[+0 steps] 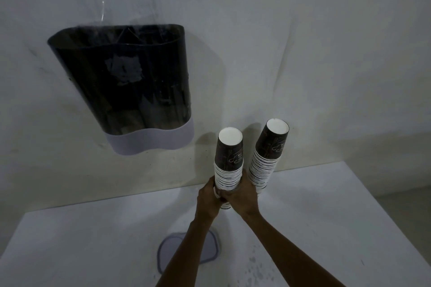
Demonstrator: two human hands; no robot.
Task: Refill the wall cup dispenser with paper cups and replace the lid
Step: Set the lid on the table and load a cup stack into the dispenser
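Both hands are wrapped around the lower part of one stack of paper cups: the left hand [208, 196] grips from the left side, the right hand [242, 196] from the right, fingers closed on the nested rims. This held stack [229, 158] stands bottom-up, its white base facing the camera. Whether it is lifted clear of the tabletop [93, 240] cannot be told; the hands hide its foot.

A second stack [268, 156] stands just beside it on the right, leaning slightly away, near the right hand but apparently not gripped.

The dispenser lid [168, 251] lies flat on the tabletop, partly hidden under the left forearm.

The wall dispenser [121, 81] hangs up and to the left, well apart from the hands. Its top is open, its dark translucent body appears empty, and a pale collar closes the bottom.

Judgement: the step in hand is carrying the first stack to the open top. Recommended practice: keep both hands low on the stack so it does not buckle, avoid knocking the neighbouring stack, align with one chamber, and lower it squarely rather than dropping it.
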